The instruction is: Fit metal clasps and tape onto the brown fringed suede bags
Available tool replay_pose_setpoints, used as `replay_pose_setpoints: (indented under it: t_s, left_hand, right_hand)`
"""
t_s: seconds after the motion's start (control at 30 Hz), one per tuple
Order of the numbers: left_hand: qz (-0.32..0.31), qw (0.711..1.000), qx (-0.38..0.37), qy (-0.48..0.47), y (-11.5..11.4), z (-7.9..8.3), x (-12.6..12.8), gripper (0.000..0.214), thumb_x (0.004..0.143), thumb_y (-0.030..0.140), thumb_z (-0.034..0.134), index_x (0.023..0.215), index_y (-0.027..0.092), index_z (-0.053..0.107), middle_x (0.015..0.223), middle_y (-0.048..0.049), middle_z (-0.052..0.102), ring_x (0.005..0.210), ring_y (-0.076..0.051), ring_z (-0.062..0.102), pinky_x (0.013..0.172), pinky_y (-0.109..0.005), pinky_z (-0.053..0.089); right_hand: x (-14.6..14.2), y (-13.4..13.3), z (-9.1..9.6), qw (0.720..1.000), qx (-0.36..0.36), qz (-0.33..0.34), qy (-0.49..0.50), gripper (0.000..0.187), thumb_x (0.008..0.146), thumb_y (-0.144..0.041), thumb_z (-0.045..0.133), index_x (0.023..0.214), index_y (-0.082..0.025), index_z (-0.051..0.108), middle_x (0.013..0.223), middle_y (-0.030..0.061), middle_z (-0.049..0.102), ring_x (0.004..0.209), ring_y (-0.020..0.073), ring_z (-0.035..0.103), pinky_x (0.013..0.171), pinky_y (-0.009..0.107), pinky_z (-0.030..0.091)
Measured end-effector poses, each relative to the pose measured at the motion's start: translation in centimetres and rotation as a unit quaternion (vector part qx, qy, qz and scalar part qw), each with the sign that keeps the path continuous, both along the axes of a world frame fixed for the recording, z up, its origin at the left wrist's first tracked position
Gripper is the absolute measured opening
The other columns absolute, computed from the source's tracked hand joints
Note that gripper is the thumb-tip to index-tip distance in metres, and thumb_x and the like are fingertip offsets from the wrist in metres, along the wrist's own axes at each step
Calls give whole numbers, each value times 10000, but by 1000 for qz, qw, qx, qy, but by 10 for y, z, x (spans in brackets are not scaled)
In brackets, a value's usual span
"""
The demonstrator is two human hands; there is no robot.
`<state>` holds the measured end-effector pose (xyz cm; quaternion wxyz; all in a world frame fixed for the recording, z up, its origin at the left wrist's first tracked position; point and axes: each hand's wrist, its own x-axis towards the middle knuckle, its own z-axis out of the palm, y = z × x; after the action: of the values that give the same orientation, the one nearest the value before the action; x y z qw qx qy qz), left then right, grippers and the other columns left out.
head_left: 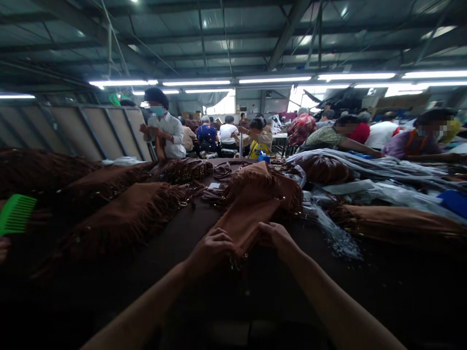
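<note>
A brown suede-like bag (245, 218) lies in front of me on the dark table, its near end raised a little. My left hand (215, 245) grips its left edge, fingers bent over the top surface. On the other side, my right hand (275, 234) pinches the right edge between thumb and fingers. Small metal clasps (238, 262) hang at the near end. Just beyond, a brown fringed piece (255, 172) lies at the bag's far end. The undersides of both hands are hidden.
Fringed brown bags are stacked at left (124, 209) and right (404, 218). Clear plastic wrapping (335, 233) spreads right of my hands. At far left another person's hand (3, 249) holds a green comb (17, 214). A person in white (170, 133) stands across the table; others work behind.
</note>
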<state>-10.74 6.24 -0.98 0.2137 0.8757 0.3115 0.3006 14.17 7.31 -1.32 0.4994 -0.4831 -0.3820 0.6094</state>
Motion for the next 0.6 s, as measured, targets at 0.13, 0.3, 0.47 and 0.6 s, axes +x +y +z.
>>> replay_pose_setpoints:
  t_s: [0.13,0.3,0.47,0.6]
  left_hand:
    - [284,951,-53,-114,-48,-48,-13,275,797,238,596,1070,218,627,1096,-81,621,1046,-232,574,911,-373,480]
    - [273,940,-101,-179,-75,-31,-4,390,799,291,605,1172,202,535,1186,-102,570,1089,-242,558,931,-378,470]
    - [48,860,-378,-339,-60,5,29,768,708,490,720,1342,164,434,1207,-155,584,927,-241,638,721,-319,526]
    - [80,722,-452,-518,-46,6,51,429,696,383,761,983,83,654,910,-111,698,777,-204,669,690,-283,526]
  right_hand:
    - [-26,-30,-35,999,-20,-31,4,210,755,-301,679,855,-138,593,749,48,684,605,136,645,591,252,535]
    - [-45,-52,-28,967,104,-112,-201,253,789,-351,604,929,-141,614,824,71,683,685,190,633,638,306,519]
    - [-63,-73,28,859,306,11,-410,248,854,-285,522,1053,-204,646,948,54,695,809,175,624,744,262,464]
    - [-43,-79,47,834,358,157,-389,284,898,-336,478,1046,-194,675,982,52,690,858,160,621,765,239,452]
